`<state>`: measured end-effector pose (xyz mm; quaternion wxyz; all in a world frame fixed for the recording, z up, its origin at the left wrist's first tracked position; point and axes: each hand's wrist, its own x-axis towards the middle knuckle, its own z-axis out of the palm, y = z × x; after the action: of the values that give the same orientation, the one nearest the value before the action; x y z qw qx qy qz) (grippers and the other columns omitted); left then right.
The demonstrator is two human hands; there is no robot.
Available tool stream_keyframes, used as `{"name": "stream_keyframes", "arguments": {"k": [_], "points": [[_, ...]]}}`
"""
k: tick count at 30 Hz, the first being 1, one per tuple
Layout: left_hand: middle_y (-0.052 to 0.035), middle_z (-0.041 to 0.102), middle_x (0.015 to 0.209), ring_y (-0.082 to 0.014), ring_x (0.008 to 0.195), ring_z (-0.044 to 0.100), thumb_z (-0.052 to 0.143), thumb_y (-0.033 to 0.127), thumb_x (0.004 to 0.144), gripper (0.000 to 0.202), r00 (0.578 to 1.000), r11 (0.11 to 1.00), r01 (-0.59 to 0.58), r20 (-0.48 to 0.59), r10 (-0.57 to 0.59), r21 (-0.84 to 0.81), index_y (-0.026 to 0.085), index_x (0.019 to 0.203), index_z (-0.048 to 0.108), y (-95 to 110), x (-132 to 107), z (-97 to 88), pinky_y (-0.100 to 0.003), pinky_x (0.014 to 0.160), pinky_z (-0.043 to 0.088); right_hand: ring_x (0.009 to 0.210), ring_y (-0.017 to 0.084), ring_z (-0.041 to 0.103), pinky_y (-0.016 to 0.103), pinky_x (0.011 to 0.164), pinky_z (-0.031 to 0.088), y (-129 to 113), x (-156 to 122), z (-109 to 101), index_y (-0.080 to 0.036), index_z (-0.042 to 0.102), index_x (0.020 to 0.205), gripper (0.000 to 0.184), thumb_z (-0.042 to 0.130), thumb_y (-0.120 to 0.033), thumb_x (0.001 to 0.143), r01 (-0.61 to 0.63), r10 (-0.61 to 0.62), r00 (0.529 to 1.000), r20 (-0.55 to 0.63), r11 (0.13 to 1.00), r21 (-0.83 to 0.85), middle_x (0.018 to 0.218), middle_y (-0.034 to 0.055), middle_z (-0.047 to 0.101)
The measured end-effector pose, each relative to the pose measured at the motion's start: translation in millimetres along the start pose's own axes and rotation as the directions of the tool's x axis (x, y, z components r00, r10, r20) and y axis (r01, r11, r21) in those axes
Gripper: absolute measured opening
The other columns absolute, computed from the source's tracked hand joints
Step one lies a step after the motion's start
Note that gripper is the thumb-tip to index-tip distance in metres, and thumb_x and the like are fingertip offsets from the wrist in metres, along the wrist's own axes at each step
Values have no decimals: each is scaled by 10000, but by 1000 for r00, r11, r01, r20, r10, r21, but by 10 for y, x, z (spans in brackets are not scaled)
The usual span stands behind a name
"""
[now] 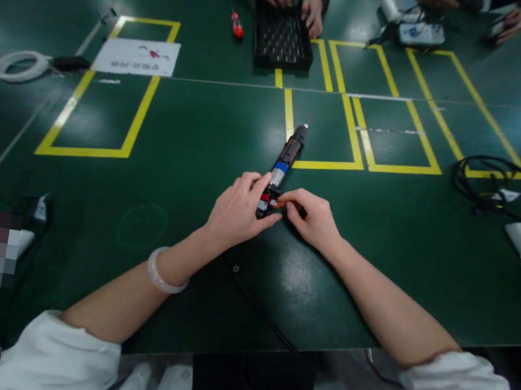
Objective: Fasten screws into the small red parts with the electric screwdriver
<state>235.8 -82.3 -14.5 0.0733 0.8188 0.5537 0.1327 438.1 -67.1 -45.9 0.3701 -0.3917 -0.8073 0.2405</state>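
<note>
An electric screwdriver [287, 158] lies on the green table [196, 165], its bit pointing away from me, with a blue band and a red part near its rear end. My left hand [237, 210] wraps its fingers round the rear of the tool. My right hand [315, 219] pinches the same rear end from the right side. A black cord [262, 310] runs from the tool toward the table's near edge.
Yellow tape rectangles [104, 88] mark the table. Across from me, another person's hands rest at a black tray [280, 38], beside a red screwdriver [236, 25]. A white tape roll [20, 65] lies far left, a paper sheet [136, 57] nearby, black cables [487, 181] at right.
</note>
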Motion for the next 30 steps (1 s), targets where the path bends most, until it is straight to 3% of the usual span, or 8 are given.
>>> {"name": "stream_keyframes", "arguments": {"k": [10, 19, 24, 30], "points": [[-168, 554, 1286, -309, 1118, 589, 574, 499, 947, 672, 999, 996, 45, -5, -45, 73, 139, 1493, 418, 34, 70, 35, -390, 882, 526, 756, 155, 634, 285, 712, 520, -25, 16, -36, -216, 619, 991, 159, 505, -127, 924, 19, -19, 1000, -3, 998, 64, 904, 30, 698], [-187, 538, 1295, -332, 1130, 553, 548, 471, 960, 661, 999, 991, 44, 23, -47, 127, 141, 1512, 398, -91, 33, -86, -422, 879, 535, 800, 158, 592, 310, 723, 520, 26, 23, -30, -223, 591, 1039, 171, 527, -126, 914, -9, 10, 1000, -3, 990, 138, 1016, 55, 642], [-206, 514, 1320, -365, 1143, 543, 452, 533, 978, 685, 988, 971, 142, 32, -151, 194, 131, 1530, 394, -397, -16, -220, -464, 884, 533, 796, 153, 588, 309, 716, 517, 25, 26, -63, -218, 601, 1015, 156, 527, -123, 915, -12, 9, 1000, 16, 989, 148, 1029, 60, 647], [-234, 470, 1353, -425, 1199, 502, 435, 593, 955, 734, 932, 909, 352, 6, -362, 222, 158, 1544, 383, -1041, -108, -456, -530, 919, 501, 838, 163, 608, 310, 730, 522, 25, 35, -66, -221, 616, 982, 139, 532, -132, 918, -32, 26, 999, 40, 989, 145, 1033, 59, 659]]}}
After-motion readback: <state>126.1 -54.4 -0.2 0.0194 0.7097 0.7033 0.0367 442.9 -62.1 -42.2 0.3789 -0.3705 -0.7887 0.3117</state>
